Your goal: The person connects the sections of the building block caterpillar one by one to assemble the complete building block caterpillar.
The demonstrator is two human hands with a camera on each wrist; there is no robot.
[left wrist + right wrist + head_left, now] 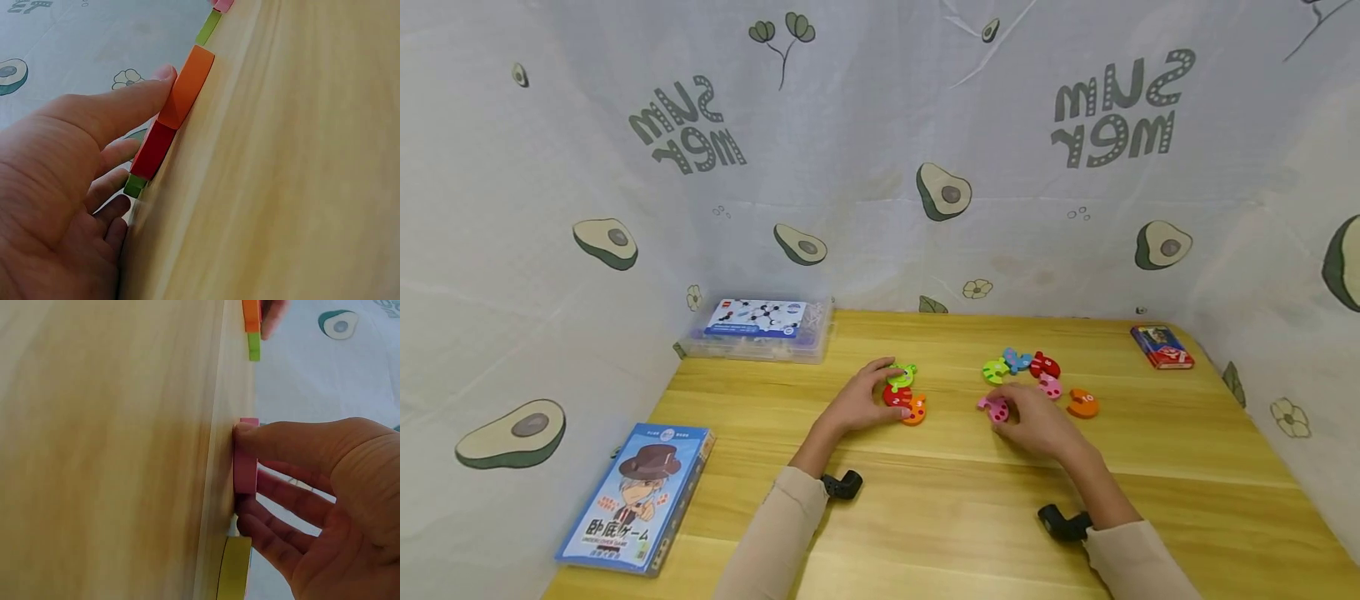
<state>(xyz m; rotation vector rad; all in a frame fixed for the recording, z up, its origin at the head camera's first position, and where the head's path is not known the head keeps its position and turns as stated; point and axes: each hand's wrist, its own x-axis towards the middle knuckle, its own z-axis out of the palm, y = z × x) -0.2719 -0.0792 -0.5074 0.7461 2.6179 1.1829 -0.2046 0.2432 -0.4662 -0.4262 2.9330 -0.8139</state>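
Observation:
My left hand [859, 400] spans a joined row of flat puzzle pieces: a green one [901, 379], a red one [893, 395] marked 2 and an orange one [915, 411]. In the left wrist view, the thumb rests against the orange piece [186, 87], and the other fingers curl behind the red piece [153, 150]. My right hand [1033, 419] pinches a pink spotted puzzle piece [997, 409] between thumb and fingers. That pink piece [246, 459] stays on or close to the tabletop in the right wrist view.
Beyond my right hand lie loose green [995, 371], blue [1017, 361], red [1045, 365], pink [1050, 386] and orange [1083, 404] pieces. A clear plastic case [760, 329] sits back left, a boxed game [636, 500] front left, a small red-blue box [1162, 347] back right.

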